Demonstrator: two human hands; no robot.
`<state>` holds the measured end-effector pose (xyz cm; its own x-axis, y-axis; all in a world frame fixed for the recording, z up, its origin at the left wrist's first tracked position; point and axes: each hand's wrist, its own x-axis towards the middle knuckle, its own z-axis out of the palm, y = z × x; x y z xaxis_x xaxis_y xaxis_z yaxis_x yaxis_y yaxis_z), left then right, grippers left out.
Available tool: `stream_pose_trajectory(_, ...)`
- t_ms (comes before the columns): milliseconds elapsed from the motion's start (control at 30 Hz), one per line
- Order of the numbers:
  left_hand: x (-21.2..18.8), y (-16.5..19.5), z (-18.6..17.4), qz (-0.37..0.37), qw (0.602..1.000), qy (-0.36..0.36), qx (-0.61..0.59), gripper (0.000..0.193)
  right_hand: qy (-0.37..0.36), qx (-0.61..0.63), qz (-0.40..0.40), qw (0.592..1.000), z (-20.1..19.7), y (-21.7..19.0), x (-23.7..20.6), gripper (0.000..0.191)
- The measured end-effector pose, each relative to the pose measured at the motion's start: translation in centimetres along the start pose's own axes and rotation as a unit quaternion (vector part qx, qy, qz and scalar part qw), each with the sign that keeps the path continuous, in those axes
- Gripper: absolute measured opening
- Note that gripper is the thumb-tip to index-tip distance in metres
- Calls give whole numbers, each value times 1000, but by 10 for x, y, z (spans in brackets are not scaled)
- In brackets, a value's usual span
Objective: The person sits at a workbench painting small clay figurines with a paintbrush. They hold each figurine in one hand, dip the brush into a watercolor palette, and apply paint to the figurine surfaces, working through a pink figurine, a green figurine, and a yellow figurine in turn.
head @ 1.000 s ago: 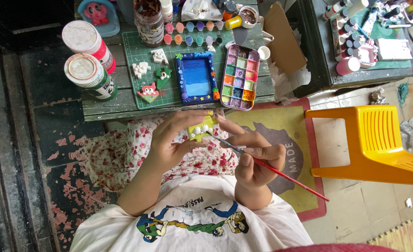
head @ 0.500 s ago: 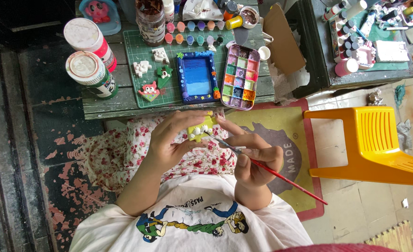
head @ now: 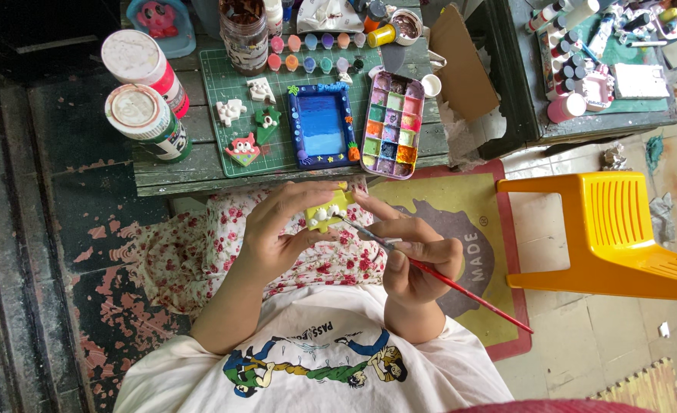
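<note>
Resting in left hand [head: 277,233], yellow figurine [head: 327,209], brush [head: 438,279] tip touching.

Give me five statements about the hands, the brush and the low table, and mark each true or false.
1. The left hand holds a small yellow figurine. True.
2. The right hand holds a pair of scissors. False: it holds a red-handled paintbrush.
3. The brush tip is at the figurine. True.
4. The paint palette lies on the person's lap. False: it lies on the wooden table.
5. The blue picture frame lies on the green cutting mat. True.
</note>
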<state>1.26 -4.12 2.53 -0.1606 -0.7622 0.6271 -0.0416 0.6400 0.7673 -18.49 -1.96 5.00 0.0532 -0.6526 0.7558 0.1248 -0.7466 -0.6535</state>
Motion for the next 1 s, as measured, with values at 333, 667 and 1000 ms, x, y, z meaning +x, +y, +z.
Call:
stream_pose_trajectory(333, 0, 1, 0, 1, 1000, 2, 5, 51, -8, -18, 2, 1000, 0, -1, 1, 25)
stream_pose_trajectory(667, 1, 3, 0, -1, 1000, -1, 13, 50, -4, -17, -4, 1000, 1, -2, 2, 24)
stream_pose_trajectory(1000, 2, 3, 1, 5, 1000, -1, 12, 52, 5, 5, -17, 1000, 0, 2, 0, 23)
